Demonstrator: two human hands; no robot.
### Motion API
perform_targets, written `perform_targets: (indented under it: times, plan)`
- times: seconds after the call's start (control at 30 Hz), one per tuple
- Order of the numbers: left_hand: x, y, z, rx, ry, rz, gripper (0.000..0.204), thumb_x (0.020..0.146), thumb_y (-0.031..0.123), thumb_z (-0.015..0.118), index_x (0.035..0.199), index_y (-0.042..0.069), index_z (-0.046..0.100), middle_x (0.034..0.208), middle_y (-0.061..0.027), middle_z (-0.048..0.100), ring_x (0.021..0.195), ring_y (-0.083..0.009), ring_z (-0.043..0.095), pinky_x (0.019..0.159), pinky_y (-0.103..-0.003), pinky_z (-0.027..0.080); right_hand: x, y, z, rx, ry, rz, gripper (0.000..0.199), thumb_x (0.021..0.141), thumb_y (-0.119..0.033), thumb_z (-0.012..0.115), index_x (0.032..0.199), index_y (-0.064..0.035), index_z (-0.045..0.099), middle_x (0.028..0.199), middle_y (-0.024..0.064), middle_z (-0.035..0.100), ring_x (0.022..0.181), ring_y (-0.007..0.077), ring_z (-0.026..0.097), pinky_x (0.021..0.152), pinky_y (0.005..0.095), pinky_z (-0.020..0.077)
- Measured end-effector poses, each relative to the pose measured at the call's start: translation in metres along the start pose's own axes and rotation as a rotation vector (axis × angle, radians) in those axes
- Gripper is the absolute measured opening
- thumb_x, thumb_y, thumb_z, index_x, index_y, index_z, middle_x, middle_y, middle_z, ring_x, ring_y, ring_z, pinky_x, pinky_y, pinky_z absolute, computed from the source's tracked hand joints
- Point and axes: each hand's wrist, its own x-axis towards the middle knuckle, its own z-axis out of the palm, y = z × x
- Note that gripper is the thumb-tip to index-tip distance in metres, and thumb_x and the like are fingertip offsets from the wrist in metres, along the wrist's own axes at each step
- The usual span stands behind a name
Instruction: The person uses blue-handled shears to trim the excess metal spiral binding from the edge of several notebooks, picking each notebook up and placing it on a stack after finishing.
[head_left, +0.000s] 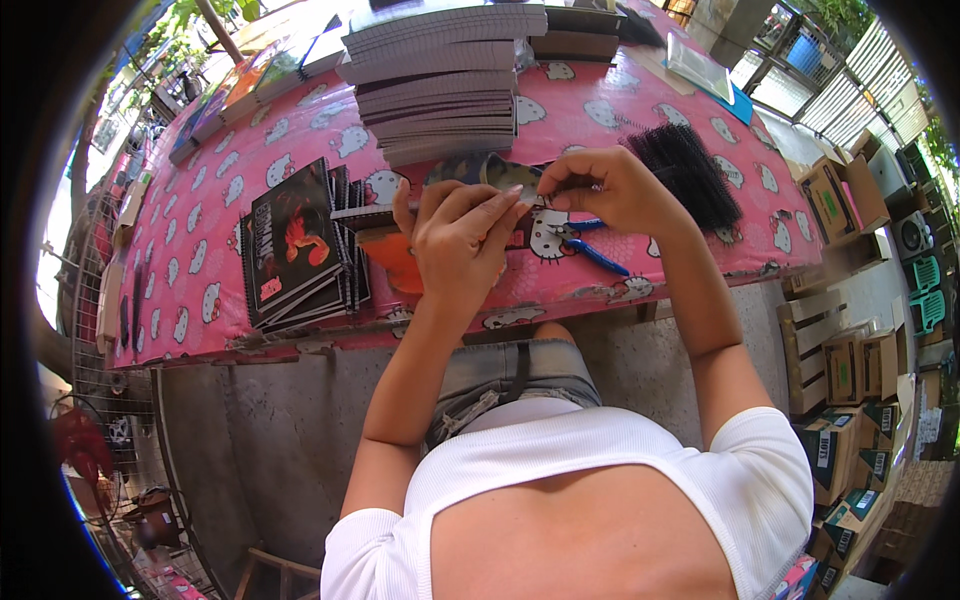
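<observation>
Small notebook (500,178), dark cover, pinched between both hands, above table edge

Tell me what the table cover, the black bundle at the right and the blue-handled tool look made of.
Table cover: probably glossy plastic or oilcloth; it shines, edges tattered. Black bundle: likely plastic binding coils, fine looped strands. Blue-handled tool: seemingly metal pliers with plastic-coated grips.

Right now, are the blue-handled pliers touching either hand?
Apart. The head view shows the pliers lying on the pink tablecloth, below the right hand, with cloth visible between.
</observation>
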Motion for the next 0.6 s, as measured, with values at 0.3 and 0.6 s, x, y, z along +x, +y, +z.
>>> perform_targets:
  times: [0.3,0.6]
  plan:
    - [-0.004,-0.005,0.006,-0.046,0.025,-0.066,0.017,0.071,0.027,0.076,0.082,0.015,0.073,0.080,0.0025,0.066,0.081,-0.0168,0.058,0.095,-0.041,0.031,-0.011,-0.010,0.009,-0.342,0.051,-0.134,0.017,0.079,0.002,0.066,0.095,0.0002,0.064,0.083,0.0042,0.065,0.072,0.0093,0.057,0.065,0.0245,0.0466]
    - [0.006,-0.013,-0.006,0.116,-0.101,-0.135,0.024,0.066,0.032,0.078,0.082,0.015,0.072,0.082,0.0008,0.066,0.090,-0.0195,0.057,0.099,-0.046,0.023,-0.010,0.003,0.028,-0.435,0.310,-0.208,0.017,0.080,-0.012,0.067,0.092,-0.0020,0.060,0.085,0.0078,0.060,0.073,0.0225,0.060,0.063,0.0323,0.0470]
